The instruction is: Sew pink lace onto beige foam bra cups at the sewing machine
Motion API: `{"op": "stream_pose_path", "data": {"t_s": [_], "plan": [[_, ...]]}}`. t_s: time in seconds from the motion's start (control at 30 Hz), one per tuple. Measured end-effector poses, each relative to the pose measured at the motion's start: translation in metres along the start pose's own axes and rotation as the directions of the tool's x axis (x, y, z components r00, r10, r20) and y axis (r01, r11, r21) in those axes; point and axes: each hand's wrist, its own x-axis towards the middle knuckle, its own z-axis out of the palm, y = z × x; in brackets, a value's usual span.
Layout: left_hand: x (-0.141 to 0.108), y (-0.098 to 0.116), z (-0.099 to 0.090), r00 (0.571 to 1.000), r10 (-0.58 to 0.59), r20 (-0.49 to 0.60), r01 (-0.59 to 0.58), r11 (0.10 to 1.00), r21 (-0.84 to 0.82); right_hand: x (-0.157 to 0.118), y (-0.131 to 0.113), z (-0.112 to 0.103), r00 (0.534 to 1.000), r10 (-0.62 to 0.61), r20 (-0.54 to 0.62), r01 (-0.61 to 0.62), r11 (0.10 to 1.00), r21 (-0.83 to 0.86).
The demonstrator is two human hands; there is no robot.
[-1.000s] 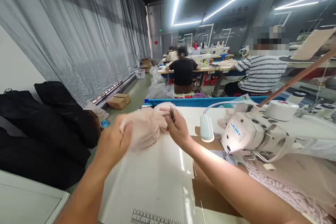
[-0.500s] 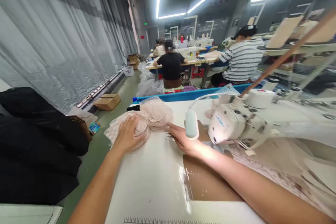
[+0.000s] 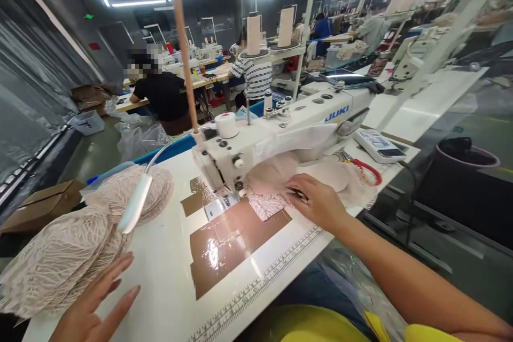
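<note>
My left hand is open, thumb and fingers apart, beside a near stack of beige lace pieces. A second stack of lace pieces lies behind it. My right hand pinches the edge of a thin beige fabric piece to the right of the needle area. A small dark metal thing shows between its fingers; its kind is unclear. Under that fabric, a speckled pink piece lies on the brown-taped bed. The white sewing machine stands over the metal needle plate.
A lamp on a bent neck hangs before the stacks. Red-handled scissors and a control box lie at the right. A ruler strip runs along the table's front edge. Co-workers sit at machines farther back.
The view has swung right. My left hand has come off the near lace stack. My right hand has moved from beside the stacks to the fabric right of the needle.
</note>
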Motion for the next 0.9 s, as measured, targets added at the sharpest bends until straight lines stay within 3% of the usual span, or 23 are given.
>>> {"op": "stream_pose_path", "data": {"t_s": [0.1, 0.17, 0.27, 0.33, 0.37, 0.47, 0.57, 0.63, 0.7, 0.83, 0.9], "plan": [[0.002, 0.041, 0.025, 0.963, 0.009, 0.268, 0.010, 0.997, -0.070, 0.004, 0.017, -0.003, 0.990, 0.132, 0.050, -0.135, 0.990, 0.048], [0.002, 0.079, 0.046, 0.929, 0.040, 0.368, 0.020, 0.988, -0.156, 0.008, 0.019, 0.000, 0.976, 0.168, 0.141, -0.181, 0.980, 0.087], [-0.003, 0.138, 0.084, 0.835, 0.132, 0.534, 0.066, 0.940, -0.334, 0.009, 0.008, 0.002, 0.977, 0.113, 0.178, -0.155, 0.958, 0.241], [-0.009, 0.172, 0.111, 0.771, 0.207, 0.602, 0.118, 0.883, -0.455, 0.005, -0.004, 0.000, 0.986, 0.050, 0.157, -0.111, 0.904, 0.412], [-0.012, 0.186, 0.125, 0.761, 0.241, 0.603, 0.129, 0.854, -0.504, 0.002, -0.011, -0.001, 0.988, 0.023, 0.155, -0.096, 0.870, 0.483], [-0.019, 0.216, 0.161, 0.814, 0.232, 0.532, 0.205, 0.743, -0.637, -0.009, -0.026, -0.002, 0.972, -0.077, 0.224, -0.066, 0.820, 0.568], [-0.022, 0.229, 0.184, 0.839, 0.209, 0.503, 0.294, 0.603, -0.741, -0.017, -0.032, -0.001, 0.931, -0.195, 0.310, -0.025, 0.810, 0.586], [-0.024, 0.232, 0.186, 0.841, 0.221, 0.494, 0.279, 0.605, -0.746, -0.017, -0.030, 0.001, 0.917, -0.237, 0.320, 0.007, 0.812, 0.583], [-0.026, 0.233, 0.179, 0.824, 0.238, 0.514, 0.237, 0.679, -0.695, -0.014, -0.024, 0.002, 0.917, -0.272, 0.292, 0.061, 0.818, 0.573], [-0.038, 0.231, 0.147, 0.783, 0.288, 0.552, 0.129, 0.792, -0.596, -0.004, -0.004, 0.010, 0.932, -0.262, 0.253, 0.136, 0.895, 0.424], [-0.046, 0.225, 0.128, 0.812, 0.264, 0.521, 0.122, 0.796, -0.593, -0.001, 0.010, 0.016, 0.935, -0.223, 0.275, 0.139, 0.945, 0.296]]}}
